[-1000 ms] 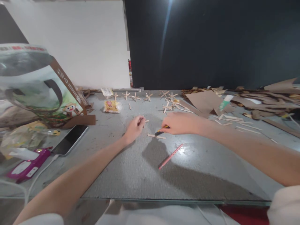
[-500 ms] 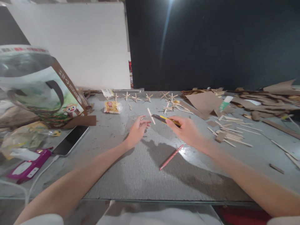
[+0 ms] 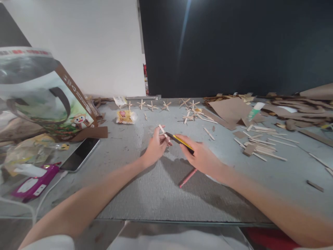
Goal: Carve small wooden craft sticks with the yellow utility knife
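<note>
At the left, a box (image 3: 53, 102) is stood on the table (image 3: 145, 194), and a phone (image 3: 80, 154) is laid flat on its near side, apparently out of the way of the hands. Star-shaped pieces (image 3: 141, 104) are set in a row at the far side, presumably so that they are not disturbed. The left hand (image 3: 154, 147) is held over the middle, its fingers closed on a wooden stick (image 3: 161, 128); the far end is left projecting, probably to expose it. A utility knife (image 3: 184, 144) is gripped along its handle by the right hand (image 3: 205, 158), its tip directed left at the stick, seemingly for fine control; whether wood and tip are in contact cannot be told. A pencil (image 3: 186, 179) is partly covered by the right hand. Farther right, loose sticks (image 3: 264, 147) are heaped beyond the right forearm, apparently within reach, near a sheet of cardboard (image 3: 226, 109). The held stick is pale, thin and straight, and is tilted from far left to near right; its near end cannot be distinguished clearly among the fingers.
</note>
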Action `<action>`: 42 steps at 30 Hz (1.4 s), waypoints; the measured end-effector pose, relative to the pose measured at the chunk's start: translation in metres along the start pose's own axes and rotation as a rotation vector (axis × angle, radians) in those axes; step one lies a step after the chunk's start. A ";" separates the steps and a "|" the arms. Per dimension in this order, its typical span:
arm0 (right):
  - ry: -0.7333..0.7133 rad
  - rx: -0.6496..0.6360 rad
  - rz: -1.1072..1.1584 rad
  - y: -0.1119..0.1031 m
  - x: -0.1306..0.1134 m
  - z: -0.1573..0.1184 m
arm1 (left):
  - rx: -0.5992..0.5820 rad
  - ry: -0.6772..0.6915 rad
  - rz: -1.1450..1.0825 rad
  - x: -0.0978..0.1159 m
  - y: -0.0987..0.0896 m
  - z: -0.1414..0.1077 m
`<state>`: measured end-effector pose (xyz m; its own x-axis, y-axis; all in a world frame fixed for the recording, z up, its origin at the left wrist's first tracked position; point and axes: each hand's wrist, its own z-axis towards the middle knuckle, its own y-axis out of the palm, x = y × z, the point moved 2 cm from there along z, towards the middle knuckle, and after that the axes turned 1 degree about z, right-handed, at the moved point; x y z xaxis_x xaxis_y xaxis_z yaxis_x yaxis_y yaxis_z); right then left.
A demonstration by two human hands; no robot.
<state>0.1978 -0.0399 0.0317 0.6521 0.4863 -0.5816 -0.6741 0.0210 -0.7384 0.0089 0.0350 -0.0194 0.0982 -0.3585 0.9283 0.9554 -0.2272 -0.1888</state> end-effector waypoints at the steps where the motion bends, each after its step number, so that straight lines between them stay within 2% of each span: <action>1: -0.018 -0.025 -0.019 0.002 0.000 -0.001 | -0.004 -0.007 0.015 0.001 0.000 0.000; 4: -0.058 -0.088 -0.065 0.006 0.002 -0.003 | -0.026 -0.016 0.078 0.003 0.000 -0.002; 11: -0.029 -0.063 -0.062 -0.001 -0.001 -0.005 | -0.036 0.060 0.259 0.011 -0.002 -0.005; 15: -0.012 -0.069 -0.045 0.000 -0.002 -0.005 | -0.051 0.064 0.196 0.008 0.001 -0.004; 19: -0.018 -0.036 -0.042 0.014 0.000 -0.007 | -0.037 0.037 0.051 0.003 0.004 -0.003; 22: -0.036 -0.021 -0.056 0.020 -0.002 -0.008 | -0.034 0.041 0.103 0.004 0.002 -0.004; 25: -0.001 -0.042 -0.052 0.012 -0.005 -0.006 | -0.045 0.059 0.201 0.009 -0.002 -0.005; 29: 0.068 -0.063 -0.003 0.005 -0.009 -0.002 | -0.044 0.062 0.210 0.012 -0.004 -0.005; 35: 0.014 -0.064 -0.041 0.020 -0.007 -0.004 | -0.063 0.030 0.118 0.008 -0.002 -0.002; 42: 0.081 -0.081 -0.005 -0.001 -0.006 0.006 | -0.068 0.048 0.162 0.008 -0.004 -0.001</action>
<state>0.1922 -0.0378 0.0376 0.6835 0.4139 -0.6013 -0.6427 -0.0492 -0.7645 0.0056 0.0321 -0.0117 0.2343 -0.4379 0.8680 0.9070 -0.2229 -0.3573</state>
